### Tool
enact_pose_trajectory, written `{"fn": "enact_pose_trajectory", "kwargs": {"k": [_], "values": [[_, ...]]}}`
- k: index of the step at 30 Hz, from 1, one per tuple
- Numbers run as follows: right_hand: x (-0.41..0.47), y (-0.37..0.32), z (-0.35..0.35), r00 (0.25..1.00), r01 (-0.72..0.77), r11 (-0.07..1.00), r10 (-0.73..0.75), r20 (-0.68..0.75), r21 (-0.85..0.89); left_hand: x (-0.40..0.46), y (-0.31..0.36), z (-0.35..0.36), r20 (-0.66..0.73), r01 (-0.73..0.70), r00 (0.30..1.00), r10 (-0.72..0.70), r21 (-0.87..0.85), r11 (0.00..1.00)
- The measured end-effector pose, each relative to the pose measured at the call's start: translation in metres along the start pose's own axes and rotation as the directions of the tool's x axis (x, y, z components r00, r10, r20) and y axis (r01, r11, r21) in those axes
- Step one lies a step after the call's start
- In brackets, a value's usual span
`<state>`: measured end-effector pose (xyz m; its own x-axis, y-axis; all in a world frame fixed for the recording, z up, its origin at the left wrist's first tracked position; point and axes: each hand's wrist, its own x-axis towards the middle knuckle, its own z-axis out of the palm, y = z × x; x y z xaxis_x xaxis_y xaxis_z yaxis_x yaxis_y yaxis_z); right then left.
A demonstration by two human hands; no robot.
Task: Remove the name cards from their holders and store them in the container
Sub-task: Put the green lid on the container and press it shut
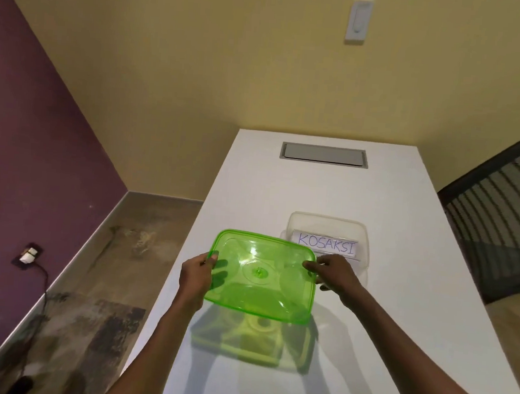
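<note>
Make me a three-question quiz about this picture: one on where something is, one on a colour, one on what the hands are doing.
1. Where is the name card?
A. in the clear tub
B. on the chair
C. on the floor

2. What colour is the lid?
A. red
B. green
C. blue

3. How is the lid held?
A. lying flat on the table
B. by one hand
C. by both hands, above the table

Answers: A, the card stands inside the clear tub; B, it is see-through green; C, the left hand and right hand grip opposite edges, its shadow on the table below.
</note>
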<state>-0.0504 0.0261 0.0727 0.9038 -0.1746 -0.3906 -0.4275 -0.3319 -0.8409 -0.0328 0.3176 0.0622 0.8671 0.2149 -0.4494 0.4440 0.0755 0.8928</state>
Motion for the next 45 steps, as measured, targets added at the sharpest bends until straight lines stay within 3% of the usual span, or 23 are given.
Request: {"fn": "enact_pose_trajectory", "kwargs": {"k": [5, 9, 14, 21, 24, 27, 29, 33, 41, 45], "values": [[-0.017, 0.002, -0.028, 0.998, -0.045, 0.938, 0.024, 0.064, 0.344, -0.015, 0.035, 0.057, 0.046, -0.058, 0.997, 0.060, -0.036, 0.998], [-0.024, -0.010, -0.057, 0.999, -0.028, 0.828, 0.047, -0.020, 0.559, -0.028, 0.054, 0.093, 0.094, -0.126, 0.987, 0.130, -0.053, 0.991], [-0.021, -0.018, -0.100, 0.992, 0.074, 0.795, 0.004, -0.127, 0.602, -0.037, 0.074, 0.130, 0.155, -0.190, 0.969, 0.192, -0.028, 0.981], [-0.021, -0.028, -0.137, 0.951, 0.269, 0.764, -0.115, -0.285, 0.586, -0.040, 0.102, 0.153, 0.210, -0.196, 0.961, 0.178, 0.072, 0.978], [-0.022, -0.030, -0.146, 0.904, 0.372, 0.782, -0.182, -0.387, 0.500, -0.036, 0.113, 0.151, 0.183, -0.101, 0.978, 0.096, 0.014, 0.995], [-0.028, -0.035, -0.153, 0.859, 0.463, 0.773, -0.271, -0.434, 0.434, -0.036, 0.126, 0.144, 0.190, 0.088, 0.979, -0.072, -0.077, 0.993], [-0.033, -0.038, -0.156, 0.829, 0.519, 0.764, -0.340, -0.445, 0.383, -0.038, 0.133, 0.140, 0.253, 0.221, 0.949, -0.188, -0.112, 0.969], [-0.041, -0.040, -0.159, 0.772, 0.615, 0.732, -0.481, -0.415, 0.295, -0.041, 0.133, 0.131, 0.420, 0.468, 0.825, -0.378, -0.132, 0.874], [-0.047, -0.041, -0.163, 0.698, 0.708, 0.692, -0.657, -0.285, 0.139, -0.047, 0.128, 0.126, 0.566, 0.630, 0.689, -0.453, -0.160, 0.760], [-0.045, -0.042, -0.168, 0.683, 0.718, 0.692, -0.678, -0.272, 0.074, -0.049, 0.124, 0.125, 0.553, 0.631, 0.700, -0.451, -0.183, 0.754]]}}
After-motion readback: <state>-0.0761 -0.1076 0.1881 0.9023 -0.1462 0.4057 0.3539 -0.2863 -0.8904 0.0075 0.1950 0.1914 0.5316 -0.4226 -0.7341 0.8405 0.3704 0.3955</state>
